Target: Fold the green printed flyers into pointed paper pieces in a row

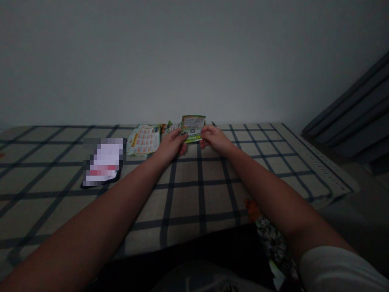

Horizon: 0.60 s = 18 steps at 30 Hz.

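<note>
Between my two hands a small green printed packet [193, 123] is held up, showing text and a square code. My left hand [172, 144] pinches its lower left edge between thumb and fingers. At the packet's lower right edge, my right hand [215, 140] grips it the same way. Just left of my left hand lie printed packets or sheets [144, 139] with rows of small orange boxes. Behind my left hand some crumpled, shiny wrapping [174, 126] partly shows.
A phone [105, 162] with a lit, blurred screen lies at the left on the checked cloth [185, 202]. A pale wall [194, 61] stands behind the far edge. Dark curtain folds [352, 101] hang at the right. A dark patterned bag [270, 239] sits near my right forearm.
</note>
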Each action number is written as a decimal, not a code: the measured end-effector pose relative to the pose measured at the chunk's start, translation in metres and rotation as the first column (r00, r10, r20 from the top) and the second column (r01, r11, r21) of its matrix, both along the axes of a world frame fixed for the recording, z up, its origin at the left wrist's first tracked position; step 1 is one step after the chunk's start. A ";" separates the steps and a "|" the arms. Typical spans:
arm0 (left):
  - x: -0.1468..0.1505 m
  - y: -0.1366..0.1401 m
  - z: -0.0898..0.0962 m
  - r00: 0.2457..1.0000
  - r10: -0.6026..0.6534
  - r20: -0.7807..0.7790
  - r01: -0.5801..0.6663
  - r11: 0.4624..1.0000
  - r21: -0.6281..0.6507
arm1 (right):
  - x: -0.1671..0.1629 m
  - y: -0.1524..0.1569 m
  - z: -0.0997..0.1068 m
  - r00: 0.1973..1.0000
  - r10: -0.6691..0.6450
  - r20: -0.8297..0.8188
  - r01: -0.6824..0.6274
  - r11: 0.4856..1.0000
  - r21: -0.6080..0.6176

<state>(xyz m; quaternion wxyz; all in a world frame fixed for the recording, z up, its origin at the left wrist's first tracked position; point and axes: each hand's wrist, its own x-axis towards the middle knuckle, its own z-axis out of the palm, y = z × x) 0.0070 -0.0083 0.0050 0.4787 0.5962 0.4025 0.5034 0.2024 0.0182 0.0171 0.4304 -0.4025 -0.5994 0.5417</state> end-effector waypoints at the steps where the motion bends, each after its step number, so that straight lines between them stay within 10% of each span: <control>1: 0.000 0.001 -0.001 1.000 0.014 0.004 -0.014 1.000 -0.003 | 0.000 0.000 0.000 1.000 0.006 -0.002 -0.006 1.000 -0.003; 18: 0.000 0.004 -0.004 1.000 0.006 -0.015 -0.006 1.000 -0.005 | -0.001 0.002 -0.002 1.000 -0.030 -0.002 0.030 1.000 0.002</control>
